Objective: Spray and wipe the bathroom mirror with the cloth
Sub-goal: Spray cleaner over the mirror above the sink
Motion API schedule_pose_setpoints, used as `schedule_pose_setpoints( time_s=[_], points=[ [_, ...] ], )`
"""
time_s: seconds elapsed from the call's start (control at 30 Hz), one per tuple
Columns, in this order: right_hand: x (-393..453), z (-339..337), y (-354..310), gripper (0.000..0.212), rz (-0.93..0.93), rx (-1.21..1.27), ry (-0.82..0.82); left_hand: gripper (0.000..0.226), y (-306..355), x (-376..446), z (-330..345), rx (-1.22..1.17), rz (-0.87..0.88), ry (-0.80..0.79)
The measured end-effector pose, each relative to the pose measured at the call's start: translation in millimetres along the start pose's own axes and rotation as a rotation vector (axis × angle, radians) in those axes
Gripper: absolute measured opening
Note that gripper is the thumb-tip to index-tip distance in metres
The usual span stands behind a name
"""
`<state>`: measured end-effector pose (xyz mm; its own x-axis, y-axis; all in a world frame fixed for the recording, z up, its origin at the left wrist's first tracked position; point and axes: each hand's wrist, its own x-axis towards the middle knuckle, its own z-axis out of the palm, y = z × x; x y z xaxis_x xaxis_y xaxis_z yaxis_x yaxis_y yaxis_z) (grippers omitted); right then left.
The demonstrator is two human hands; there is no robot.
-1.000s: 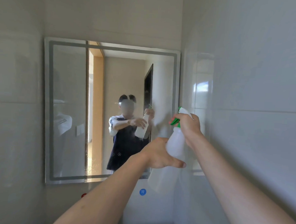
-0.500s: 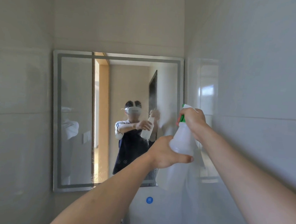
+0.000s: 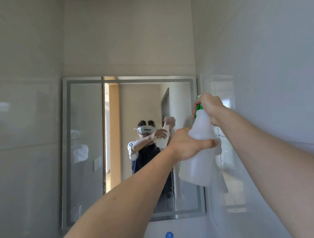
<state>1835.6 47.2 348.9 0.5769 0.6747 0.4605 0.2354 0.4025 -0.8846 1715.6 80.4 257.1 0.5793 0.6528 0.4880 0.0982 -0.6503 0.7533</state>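
A rectangular wall mirror (image 3: 84, 152) with a frosted border hangs on the far tiled wall. In front of its right side I hold up a white translucent spray bottle (image 3: 198, 159) with a green trigger head. My left hand (image 3: 187, 143) grips the bottle's body, thumb across the front. My right hand (image 3: 209, 106) wraps round the green trigger head at the top. A faint wet streak runs down the glass near the mirror's right side. No cloth is in view.
Glossy white tiled walls close in on the left and right (image 3: 278, 87). A white fixture with a round blue sticker (image 3: 169, 236) sits below the mirror. The mirror reflects a person, a doorway and a wooden frame.
Both hands have lifted the bottle higher against the mirror's right side, and my view has tilted up, so the mirror sits lower in the frame. The grips are unchanged.
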Motion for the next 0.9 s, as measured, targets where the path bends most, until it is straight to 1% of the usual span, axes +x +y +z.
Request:
schedule_pose_setpoints(
  time_s=[0.13, 0.17, 0.27, 0.3, 0.4, 0.43, 0.57, 0.67, 0.8, 0.9],
  points=[
    [8, -6, 9, 0.004, 0.011, -0.018, 0.016, 0.045, -5, -1, 6, -0.013, -0.003, -0.035],
    [10, -7, 8, 0.007, 0.013, -0.022, 0.010, 0.043, -5, 0, 7, -0.019, 0.002, -0.037],
    [20, -10, 0, 0.026, -0.013, -0.037, -0.009, 0.036, 1, 8, 6, -0.025, 0.023, -0.035],
    [24, -11, -6, 0.026, -0.033, -0.034, -0.011, 0.035, 5, 13, 4, -0.020, 0.036, -0.030],
    [32, -12, -27, 0.011, -0.110, -0.052, -0.003, 0.038, 23, 25, -2, -0.009, 0.083, -0.006],
    [36, -12, -34, 0.009, -0.132, -0.066, 0.008, 0.040, 29, 29, -4, 0.002, 0.101, 0.004],
    [48, -14, -51, 0.015, -0.169, -0.073, 0.010, 0.041, 42, 41, -7, 0.009, 0.128, 0.019],
    [50, -15, -51, 0.025, -0.165, -0.113, 0.010, 0.035, 43, 42, -4, 0.026, 0.133, -0.004],
    [43, -18, -41, 0.016, -0.150, -0.188, 0.023, 0.038, 37, 40, 1, 0.078, 0.133, -0.028],
    [36, -17, -38, 0.002, -0.173, -0.098, 0.022, 0.047, 34, 41, -1, 0.121, 0.143, 0.014]
  ],
)
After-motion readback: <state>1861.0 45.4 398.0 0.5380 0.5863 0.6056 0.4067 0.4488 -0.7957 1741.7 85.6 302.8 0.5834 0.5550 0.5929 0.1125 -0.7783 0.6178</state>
